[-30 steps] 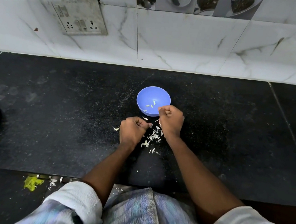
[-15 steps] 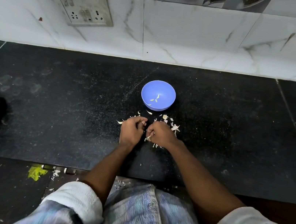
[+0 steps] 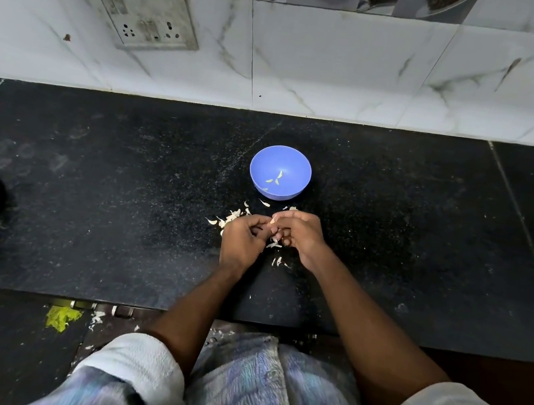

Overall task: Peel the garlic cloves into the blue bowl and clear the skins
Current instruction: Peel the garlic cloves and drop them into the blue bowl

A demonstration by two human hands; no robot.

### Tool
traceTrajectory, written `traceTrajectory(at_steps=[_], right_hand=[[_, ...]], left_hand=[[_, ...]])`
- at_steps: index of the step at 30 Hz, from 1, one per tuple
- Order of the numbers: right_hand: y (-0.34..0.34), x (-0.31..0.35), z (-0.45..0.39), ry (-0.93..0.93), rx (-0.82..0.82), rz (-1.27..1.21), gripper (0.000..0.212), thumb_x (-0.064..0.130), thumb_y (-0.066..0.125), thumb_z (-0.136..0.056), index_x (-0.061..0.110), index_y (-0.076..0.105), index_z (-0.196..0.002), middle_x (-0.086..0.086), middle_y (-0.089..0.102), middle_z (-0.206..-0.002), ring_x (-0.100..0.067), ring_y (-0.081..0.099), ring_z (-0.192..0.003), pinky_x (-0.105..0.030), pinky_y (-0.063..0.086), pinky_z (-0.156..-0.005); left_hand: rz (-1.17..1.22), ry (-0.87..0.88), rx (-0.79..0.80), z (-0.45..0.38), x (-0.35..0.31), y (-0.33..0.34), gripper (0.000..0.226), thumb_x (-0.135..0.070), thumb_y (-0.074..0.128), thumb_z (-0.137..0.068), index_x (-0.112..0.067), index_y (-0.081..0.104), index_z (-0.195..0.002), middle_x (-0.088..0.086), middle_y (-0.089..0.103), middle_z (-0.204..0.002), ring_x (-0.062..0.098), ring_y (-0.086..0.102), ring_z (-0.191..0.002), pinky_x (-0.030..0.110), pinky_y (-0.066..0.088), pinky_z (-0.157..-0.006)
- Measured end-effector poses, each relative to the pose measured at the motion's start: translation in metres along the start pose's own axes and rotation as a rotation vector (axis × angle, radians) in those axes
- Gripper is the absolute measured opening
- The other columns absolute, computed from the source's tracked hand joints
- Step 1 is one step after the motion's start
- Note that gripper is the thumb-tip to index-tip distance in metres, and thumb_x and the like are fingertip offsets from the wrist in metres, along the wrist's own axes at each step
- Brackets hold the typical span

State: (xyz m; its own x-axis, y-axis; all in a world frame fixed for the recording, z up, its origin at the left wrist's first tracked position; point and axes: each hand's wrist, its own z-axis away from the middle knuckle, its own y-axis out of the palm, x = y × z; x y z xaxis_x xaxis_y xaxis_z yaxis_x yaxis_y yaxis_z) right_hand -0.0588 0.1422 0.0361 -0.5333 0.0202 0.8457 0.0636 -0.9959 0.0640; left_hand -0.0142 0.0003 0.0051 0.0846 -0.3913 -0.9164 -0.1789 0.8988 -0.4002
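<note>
Both hands met over the counter [image 3: 84, 209], fingers curled. The right hand [image 3: 298, 238] pinched a pale clove [image 3: 272, 220] at its fingertips; the left hand [image 3: 241, 242] gripped near it, its hold unclear. The bowl [image 3: 280, 172] sat close at twelve o'clock, nearer the right hand. Skins [image 3: 230, 218] littered ten o'clock.

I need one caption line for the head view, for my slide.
Both hands peel a garlic clove over scattered skins, beside the blue bowl.
</note>
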Motion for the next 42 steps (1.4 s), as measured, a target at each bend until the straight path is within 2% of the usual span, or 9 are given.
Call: traceTrajectory(at_steps=[3, 7, 12, 16, 21, 25, 30, 35, 42], right_hand=[[-0.005, 0.000, -0.003, 0.005, -0.018, -0.038, 0.020, -0.002, 0.071, -0.083, -0.008, 0.073, -0.102, -0.017, 0.072, -0.078, -0.014, 0.057, -0.053, -0.022, 0.037, -0.047], [-0.008, -0.003, -0.006, -0.008, 0.010, -0.097, 0.021, 0.005, 0.074, -0.090, -0.010, 0.072, -0.105, -0.015, 0.073, -0.079, -0.014, 0.060, -0.059, -0.023, 0.045, -0.055], [-0.009, -0.001, -0.009, -0.036, 0.076, -0.187, 0.020, 0.001, 0.068, -0.096, -0.011, 0.068, -0.111, -0.015, 0.073, -0.084, -0.015, 0.071, -0.071, -0.022, 0.058, -0.068], [-0.007, 0.001, -0.010, -0.060, 0.119, -0.183, 0.010, -0.001, 0.064, -0.098, -0.005, 0.070, -0.104, -0.011, 0.074, -0.087, -0.012, 0.071, -0.076, -0.020, 0.058, -0.073], [-0.007, 0.007, -0.011, -0.031, 0.141, -0.277, 0.012, -0.012, 0.062, -0.092, -0.010, 0.069, -0.102, -0.021, 0.075, -0.098, -0.026, 0.076, -0.091, -0.026, 0.061, -0.084], [-0.008, 0.014, -0.009, 0.030, 0.120, -0.371, 0.015, -0.014, 0.062, -0.090, -0.014, 0.068, -0.104, -0.027, 0.074, -0.100, -0.032, 0.076, -0.091, -0.029, 0.063, -0.082], [-0.008, 0.017, -0.007, 0.050, 0.112, -0.348, 0.028, -0.017, 0.070, -0.084, -0.009, 0.067, -0.111, -0.024, 0.075, -0.101, -0.029, 0.077, -0.091, -0.029, 0.063, -0.079], [-0.008, 0.019, -0.006, -0.004, 0.096, -0.264, 0.025, -0.015, 0.069, -0.085, -0.004, 0.070, -0.107, -0.021, 0.076, -0.099, -0.026, 0.077, -0.092, -0.032, 0.063, -0.080], [-0.005, 0.021, -0.005, -0.088, 0.070, -0.174, 0.019, -0.011, 0.070, -0.087, -0.006, 0.071, -0.106, -0.020, 0.076, -0.095, -0.027, 0.077, -0.091, -0.034, 0.063, -0.080]], left_hand=[[-0.007, 0.040, -0.090, -0.002, -0.004, -0.001, 0.008, -0.016, 0.084, -0.088, -0.022, 0.085, -0.092, -0.015, 0.079, -0.085, 0.003, 0.074, -0.075, 0.024, 0.060, -0.073], [0.023, 0.019, -0.073, -0.005, -0.005, -0.001, 0.007, -0.013, 0.082, -0.090, -0.019, 0.084, -0.088, -0.012, 0.079, -0.081, 0.006, 0.074, -0.072, 0.026, 0.060, -0.072], [0.096, 0.002, -0.079, -0.008, -0.008, 0.000, 0.011, -0.009, 0.075, -0.095, -0.018, 0.081, -0.092, -0.007, 0.078, -0.078, 0.005, 0.070, -0.067, 0.023, 0.059, -0.068], [0.171, -0.067, -0.061, -0.013, -0.006, 0.000, 0.011, -0.010, 0.071, -0.100, -0.011, 0.081, -0.096, 0.001, 0.079, -0.078, 0.012, 0.072, -0.067, 0.035, 0.064, -0.071], [0.129, -0.070, -0.088, -0.018, -0.007, 0.000, 0.013, -0.014, 0.069, -0.100, -0.013, 0.081, -0.094, 0.001, 0.078, -0.074, 0.020, 0.074, -0.067, 0.039, 0.064, -0.068], [0.135, -0.038, -0.070, -0.022, -0.006, -0.002, 0.012, -0.017, 0.070, -0.100, -0.013, 0.080, -0.098, -0.001, 0.079, -0.080, 0.020, 0.075, -0.070, 0.042, 0.065, -0.070], [0.132, -0.016, -0.043, -0.023, -0.011, -0.004, 0.012, -0.013, 0.070, -0.099, -0.016, 0.081, -0.102, -0.006, 0.080, -0.088, 0.012, 0.075, -0.074, 0.035, 0.063, -0.072], [0.221, -0.129, -0.052, -0.024, -0.016, -0.002, 0.010, -0.018, 0.074, -0.095, -0.021, 0.083, -0.091, -0.001, 0.080, -0.079, 0.017, 0.072, -0.068, 0.045, 0.063, -0.068], [0.197, -0.135, -0.045, -0.025, -0.014, -0.002, 0.008, -0.019, 0.077, -0.094, -0.021, 0.084, -0.094, -0.005, 0.081, -0.086, 0.013, 0.074, -0.071, 0.042, 0.064, -0.072]])
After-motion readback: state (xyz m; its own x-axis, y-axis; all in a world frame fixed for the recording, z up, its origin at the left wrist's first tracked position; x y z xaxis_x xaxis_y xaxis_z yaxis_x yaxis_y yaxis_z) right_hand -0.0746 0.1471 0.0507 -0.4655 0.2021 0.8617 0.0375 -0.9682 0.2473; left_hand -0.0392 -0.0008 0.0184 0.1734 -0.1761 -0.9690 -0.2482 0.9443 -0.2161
